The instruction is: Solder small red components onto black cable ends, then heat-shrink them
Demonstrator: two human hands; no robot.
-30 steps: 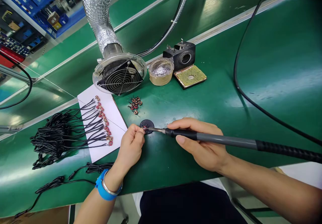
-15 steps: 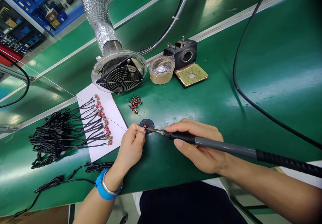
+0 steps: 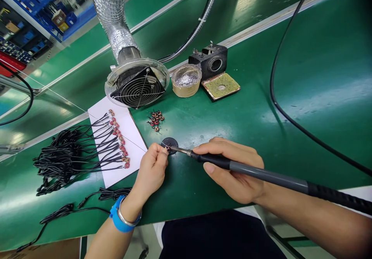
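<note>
Stretching across the whole view, a green bench mat (image 3: 261,107) carries the work, with pale strips running along it and a second green surface beyond. On it, near the front edge, lies a small black disc (image 3: 171,142) bearing a tiny red-and-copper part (image 3: 167,147). The left hand (image 3: 151,170) pinches that part between closed fingertips. The right hand (image 3: 232,170) is wrapped firmly round a soldering iron (image 3: 250,170), whose tip touches the part on the disc. Left of the disc lies a white sheet (image 3: 130,135) with a row of wired parts (image 3: 119,138), their black leads (image 3: 64,158) trailing off the sheet. Loose small parts (image 3: 156,119) sit behind the disc. Farther back stand a fume extractor fan (image 3: 138,86) on a foil duct (image 3: 112,7), a tin of solder dross (image 3: 186,80), and an iron stand (image 3: 213,63) with a yellow sponge (image 3: 221,86). Blue storage shelves (image 3: 31,14) fill the far left corner.
</note>
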